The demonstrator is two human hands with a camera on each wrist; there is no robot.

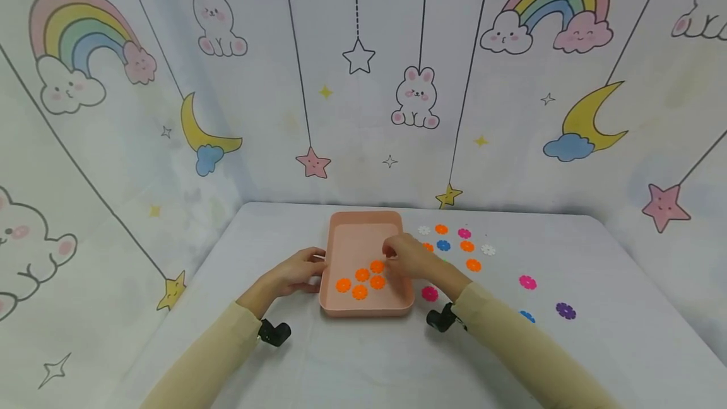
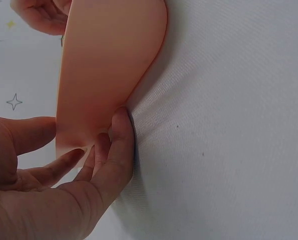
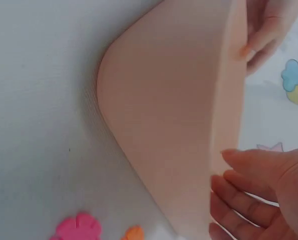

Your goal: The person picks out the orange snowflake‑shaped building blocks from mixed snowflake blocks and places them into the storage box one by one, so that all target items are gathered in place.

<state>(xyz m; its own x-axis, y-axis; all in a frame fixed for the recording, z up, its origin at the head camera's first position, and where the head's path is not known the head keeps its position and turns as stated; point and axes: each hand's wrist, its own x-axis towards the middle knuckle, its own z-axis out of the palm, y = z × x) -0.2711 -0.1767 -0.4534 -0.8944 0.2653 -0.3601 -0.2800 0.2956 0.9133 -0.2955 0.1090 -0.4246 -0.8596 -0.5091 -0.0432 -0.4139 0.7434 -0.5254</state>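
Note:
A shallow peach-coloured tray [image 1: 366, 313] lies on the white table. Inside it, several orange flower-shaped pieces [image 1: 361, 275] sit toward the near end. My left hand [image 1: 299, 270] is at the tray's left side, its fingers and thumb resting against the outer wall; one fingertip meets the rim in the left wrist view. Reaching over the right side is my right hand [image 1: 410, 256], low above the tray floor. In the right wrist view its thumb and loosely bent fingers [image 3: 249, 205] stand apart with nothing showing between them; some fingertips are hidden by the rim.
Right of the tray lie scattered flower pieces: orange [image 1: 474, 265], blue [image 1: 443, 245], white [image 1: 488, 250], pink [image 1: 527, 282] and purple [image 1: 565, 311]. A pink flower [image 1: 430, 294] is close to the tray's near right corner. A printed curtain [image 1: 363, 144] hangs behind the table.

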